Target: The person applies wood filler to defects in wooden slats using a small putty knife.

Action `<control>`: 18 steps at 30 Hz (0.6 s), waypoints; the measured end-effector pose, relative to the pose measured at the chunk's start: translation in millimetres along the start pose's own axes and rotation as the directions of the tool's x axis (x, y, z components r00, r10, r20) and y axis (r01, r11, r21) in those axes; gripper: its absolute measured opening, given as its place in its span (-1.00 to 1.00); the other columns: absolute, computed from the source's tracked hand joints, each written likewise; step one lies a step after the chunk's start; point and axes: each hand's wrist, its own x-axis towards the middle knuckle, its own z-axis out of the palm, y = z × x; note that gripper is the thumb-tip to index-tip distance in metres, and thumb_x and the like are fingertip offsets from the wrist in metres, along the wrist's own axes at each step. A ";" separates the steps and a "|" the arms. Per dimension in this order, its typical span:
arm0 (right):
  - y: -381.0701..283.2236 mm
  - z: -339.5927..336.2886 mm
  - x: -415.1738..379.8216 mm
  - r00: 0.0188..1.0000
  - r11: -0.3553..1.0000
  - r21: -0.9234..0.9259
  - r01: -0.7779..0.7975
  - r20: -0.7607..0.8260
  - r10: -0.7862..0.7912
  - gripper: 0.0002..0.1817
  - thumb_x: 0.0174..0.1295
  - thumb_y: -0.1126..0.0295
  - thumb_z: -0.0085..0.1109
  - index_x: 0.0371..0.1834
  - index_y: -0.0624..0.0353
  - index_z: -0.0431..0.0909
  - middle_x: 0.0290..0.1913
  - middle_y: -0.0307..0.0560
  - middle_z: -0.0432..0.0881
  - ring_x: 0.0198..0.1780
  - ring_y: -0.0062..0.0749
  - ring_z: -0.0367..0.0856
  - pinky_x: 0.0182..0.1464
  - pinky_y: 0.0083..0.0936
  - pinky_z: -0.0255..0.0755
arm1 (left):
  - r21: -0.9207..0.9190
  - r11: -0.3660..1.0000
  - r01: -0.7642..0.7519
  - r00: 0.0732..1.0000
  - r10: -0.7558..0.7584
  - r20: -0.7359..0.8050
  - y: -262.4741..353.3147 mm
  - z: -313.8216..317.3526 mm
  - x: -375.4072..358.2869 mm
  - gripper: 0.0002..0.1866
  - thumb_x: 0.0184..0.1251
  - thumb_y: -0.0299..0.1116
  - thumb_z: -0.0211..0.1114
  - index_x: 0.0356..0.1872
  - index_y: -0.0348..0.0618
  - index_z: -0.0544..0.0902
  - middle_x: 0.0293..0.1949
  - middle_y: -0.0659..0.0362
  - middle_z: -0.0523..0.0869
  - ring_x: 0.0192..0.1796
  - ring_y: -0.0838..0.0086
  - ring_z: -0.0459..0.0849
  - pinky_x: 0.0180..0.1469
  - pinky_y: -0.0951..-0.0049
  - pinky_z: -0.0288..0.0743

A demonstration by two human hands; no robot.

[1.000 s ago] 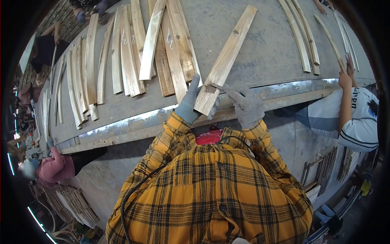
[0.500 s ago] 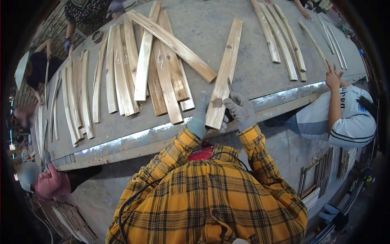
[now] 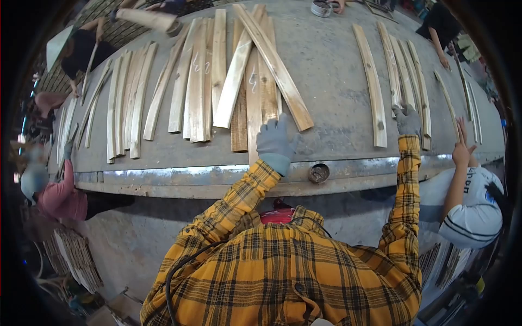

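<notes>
My left hand (image 3: pixel 275 140), in a grey glove, lies with fingers stretched out over the near end of a chalk-marked wooden plank (image 3: pixel 253 103), beside a slanting plank (image 3: pixel 277 70) laid across the pile. Over to the right, my gloved right hand (image 3: pixel 408 118) has its fingers curled at the near ends of several narrow planks (image 3: pixel 402 70); what they close on is hidden. A single plank (image 3: pixel 372 87) lies just left of that hand. Between my arms, a round tin of brown paste (image 3: pixel 318 173) stands at the table's near edge.
More planks (image 3: pixel 130 103) lie in rows on the left of the grey table (image 3: pixel 331 103). A person in a white shirt (image 3: pixel 467 201) is at the right, and one in a pink top (image 3: pixel 60 190) at the left. Another tin (image 3: pixel 321 7) stands at the far side.
The plank that was in my hands is out of them; one now lies alone at the right. My hands have moved apart, the right one far right. The paste tin now shows, and the view has turned left.
</notes>
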 end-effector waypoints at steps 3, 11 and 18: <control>-36.7 66.6 -9.5 0.938 0.921 0.339 0.192 0.214 -0.275 -0.47 0.04 0.05 0.30 0.01 0.13 0.53 -0.26 -0.06 0.62 -0.24 -0.32 0.57 -0.20 -0.43 0.47 | 0.226 0.973 0.043 0.997 -0.026 -0.080 -9.0 5.2 24.3 -0.25 0.06 0.03 0.27 0.27 -0.04 0.27 0.27 -0.06 0.24 0.35 0.02 0.10 0.28 0.04 0.04; -178.2 109.7 -100.8 0.765 0.969 0.016 0.245 0.611 -0.203 -0.21 -0.16 0.01 0.44 0.11 0.15 0.31 -0.09 0.10 0.59 -0.10 -0.16 0.63 -0.11 -0.28 0.50 | 0.387 0.807 0.446 0.891 -0.358 -0.279 -94.3 -42.3 85.1 -0.29 0.17 0.00 0.18 0.31 -0.04 0.20 0.29 -0.05 0.23 0.36 0.07 0.12 0.34 0.04 -0.03; -208.1 13.8 -160.1 0.633 0.863 0.500 -0.073 0.692 -0.347 -0.44 -0.01 0.30 0.37 0.05 0.20 0.35 -0.23 0.06 0.61 -0.33 -0.48 0.64 -0.38 -0.55 0.51 | -0.781 -0.322 0.536 0.825 0.005 0.565 -73.5 -40.3 57.7 -0.24 0.09 0.11 0.29 0.18 -0.22 0.31 -0.14 0.00 0.60 -0.16 0.20 0.64 -0.08 0.23 0.58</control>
